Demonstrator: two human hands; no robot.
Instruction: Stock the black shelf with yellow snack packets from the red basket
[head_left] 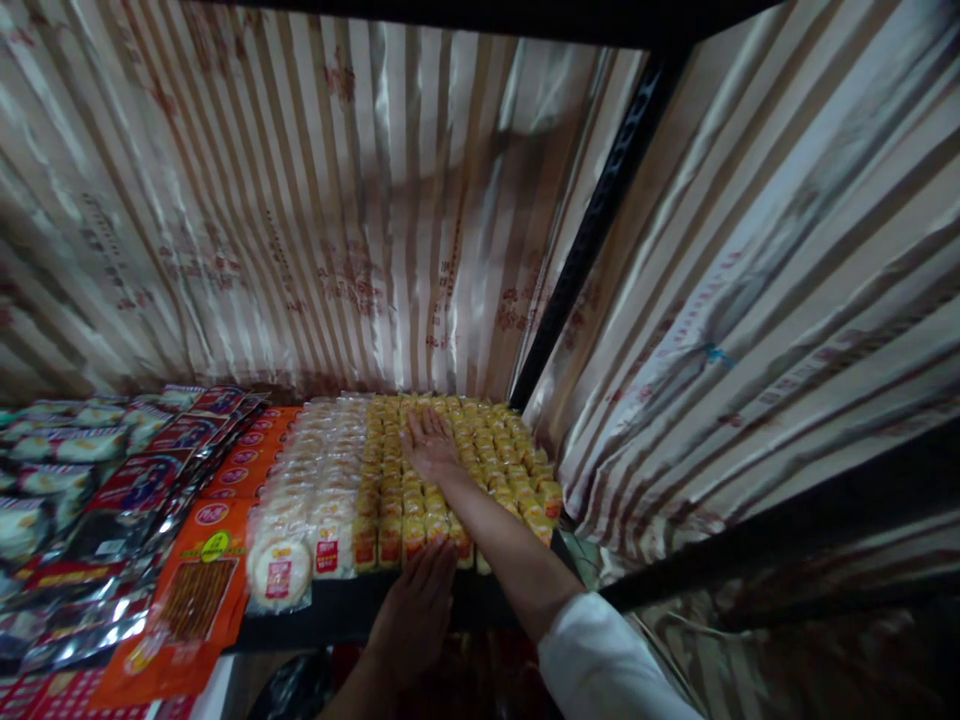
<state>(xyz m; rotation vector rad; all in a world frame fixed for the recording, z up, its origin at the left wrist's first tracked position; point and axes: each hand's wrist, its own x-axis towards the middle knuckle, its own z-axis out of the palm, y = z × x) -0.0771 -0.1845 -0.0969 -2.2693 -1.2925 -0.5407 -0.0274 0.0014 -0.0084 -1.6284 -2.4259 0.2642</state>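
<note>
Rows of small yellow-wrapped snack packs stand close together on a black shelf. My right hand lies flat on top of them toward the back, its fingers stretched out and slightly spread. At the front edge, my left hand rests with straight fingers against the front faces of the yellow packs. Neither hand grips anything. Just left of the yellow packs are rows of clear-wrapped round white crackers, one of them facing forward with a red label.
Farther left lie orange snack bags, dark red-and-black packets and white-and-blue packets. A black metal post rises at the back right corner. Striped, printed sheeting hangs behind and along the right side.
</note>
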